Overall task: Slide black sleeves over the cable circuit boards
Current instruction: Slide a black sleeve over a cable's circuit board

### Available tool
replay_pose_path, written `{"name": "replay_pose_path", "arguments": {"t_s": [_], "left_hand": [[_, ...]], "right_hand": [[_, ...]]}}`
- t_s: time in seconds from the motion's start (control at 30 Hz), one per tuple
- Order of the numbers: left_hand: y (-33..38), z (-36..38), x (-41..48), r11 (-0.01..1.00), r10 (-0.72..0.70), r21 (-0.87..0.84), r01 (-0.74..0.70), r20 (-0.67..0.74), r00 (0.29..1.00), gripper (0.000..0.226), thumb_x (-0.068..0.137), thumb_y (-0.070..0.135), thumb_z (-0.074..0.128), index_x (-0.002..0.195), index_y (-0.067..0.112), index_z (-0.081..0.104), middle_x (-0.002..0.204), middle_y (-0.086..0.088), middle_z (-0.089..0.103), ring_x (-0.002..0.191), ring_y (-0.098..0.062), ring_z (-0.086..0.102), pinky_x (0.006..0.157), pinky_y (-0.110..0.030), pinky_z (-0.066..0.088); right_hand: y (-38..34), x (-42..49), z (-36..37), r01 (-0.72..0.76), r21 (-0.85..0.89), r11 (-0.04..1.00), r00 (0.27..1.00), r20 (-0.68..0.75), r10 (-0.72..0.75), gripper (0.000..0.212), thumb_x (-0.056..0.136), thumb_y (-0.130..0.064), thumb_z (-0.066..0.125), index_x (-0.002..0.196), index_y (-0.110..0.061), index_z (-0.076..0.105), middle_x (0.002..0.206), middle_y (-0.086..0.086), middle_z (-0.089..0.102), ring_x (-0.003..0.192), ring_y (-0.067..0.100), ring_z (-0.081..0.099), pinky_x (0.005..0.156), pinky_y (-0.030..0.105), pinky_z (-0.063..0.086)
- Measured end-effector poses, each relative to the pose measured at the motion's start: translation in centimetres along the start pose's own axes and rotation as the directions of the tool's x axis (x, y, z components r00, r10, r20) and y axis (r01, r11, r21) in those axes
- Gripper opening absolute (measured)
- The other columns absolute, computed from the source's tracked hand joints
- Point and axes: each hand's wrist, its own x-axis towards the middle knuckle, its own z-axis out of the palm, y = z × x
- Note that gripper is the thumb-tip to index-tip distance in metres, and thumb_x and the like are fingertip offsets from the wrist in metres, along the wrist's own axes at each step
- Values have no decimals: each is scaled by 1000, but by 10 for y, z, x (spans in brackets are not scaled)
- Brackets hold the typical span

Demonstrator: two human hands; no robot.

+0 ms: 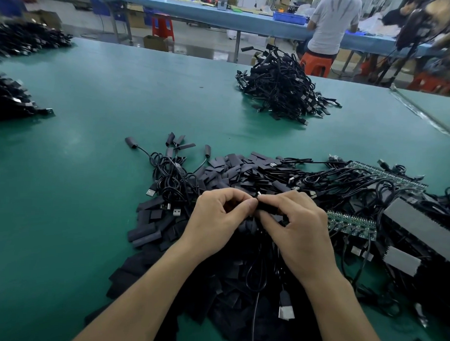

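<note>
Left hand (222,216) and right hand (301,224) meet fingertip to fingertip above a heap of loose sleeves (150,235) on the table (93,114). Both hands pinch one black sleeve (267,207) between them; fingers hide its board. The sleeve looks light, thin and floppy, likely to flatten shut, so it is best pinched by the edges near its mouth. The cables (171,173) are limp. The board is probably stiff yet fragile, best held by its sides.

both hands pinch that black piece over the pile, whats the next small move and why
Probably slide the black sleeve along with the right hand while the left hand holds steady: both pinch it where they meet, and a pale tip pokes out there.
</note>
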Motion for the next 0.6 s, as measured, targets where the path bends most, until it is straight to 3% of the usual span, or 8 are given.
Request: {"name": "replay_pose_path", "arguments": {"t_s": [0.13, 0.27, 0.5, 0.6], "left_hand": [[1, 0, 0, 1000, -16, -11, 16, -12, 1000, 15, 92, 20, 71, 80, 28, 76, 68, 7, 72, 60, -4, 61, 58, -20, 49], [2, 1, 0, 999, -27, -28, 27, -8, 1000, 14, 93, 19, 69, 83, 25, 77, 71, 5, 74, 63, -4, 65, 61, -18, 49], [4, 0, 0, 1000, -23, -2, 23, -7, 1000, 13, 93, 20, 69, 84, 24, 77, 73, 7, 75, 67, -5, 68, 63, -17, 51], [3, 0, -1, 999, -27, 41, 29, -39, 999, 13, 93, 23, 70, 82, 25, 76, 71, 5, 74, 63, -12, 67, 60, -26, 54]], "right_hand": [[-1, 0, 0, 24, -37, 999, 999, 24, -23, 39, 77, -14, 83, 114, -16, 74, 100, -3, 69, 96, 19, 62, 85, 42, 53], [-2, 0, 1, 26, -52, 998, 999, 35, -24, 33, 80, -14, 81, 113, -14, 75, 97, -3, 69, 92, 20, 61, 83, 41, 53], [1, -1, 2, -26, 32, 999, 999, 45, 24, 28, 82, -17, 80, 109, -18, 77, 92, -9, 67, 89, 14, 58, 79, 34, 52], [0, 1, 1, -71, 79, 994, 996, 61, 66, 28, 83, -30, 76, 110, -22, 76, 93, -11, 68, 90, 12, 59, 79, 29, 50]]}}
